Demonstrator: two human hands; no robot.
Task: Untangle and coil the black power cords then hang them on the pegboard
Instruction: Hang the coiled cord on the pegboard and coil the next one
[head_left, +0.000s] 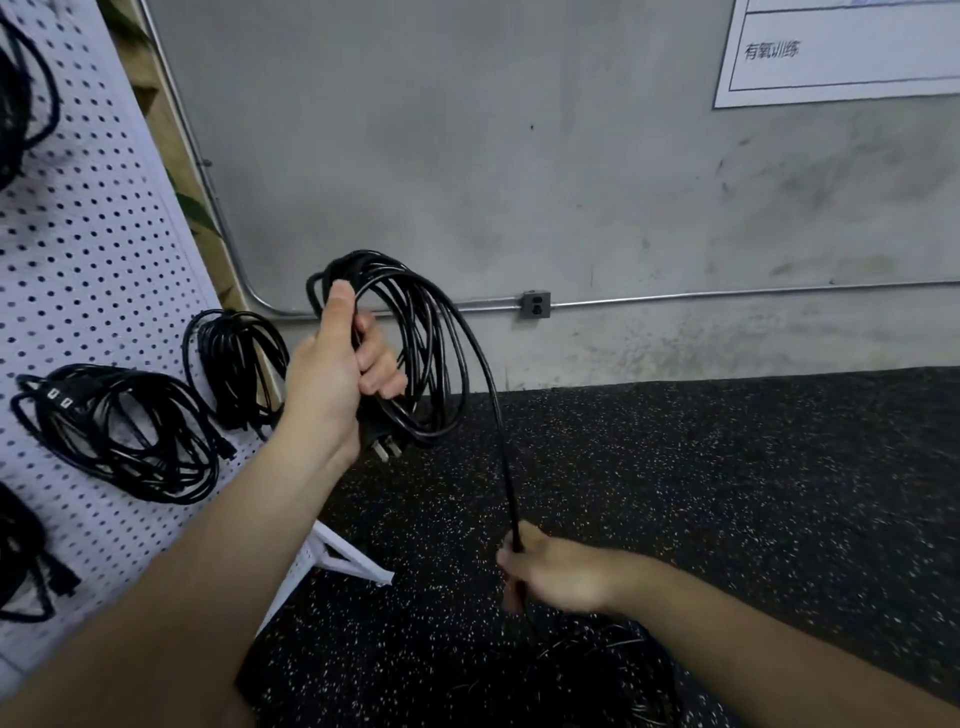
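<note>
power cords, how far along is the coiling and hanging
Done: several coiled bundles hang on the pegboard. In hand: left hand grips a part-wound coil, right hand holds its loose tail. Left: finish this coil, hang it, then the tangled pile on the floor.

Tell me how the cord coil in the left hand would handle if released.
Probably floppy: the coil hangs in uneven loops from the left hand, so it would likely spill apart. Likely light, since one hand holds it. Its tail, gripped by the right hand, would probably drag.
</note>
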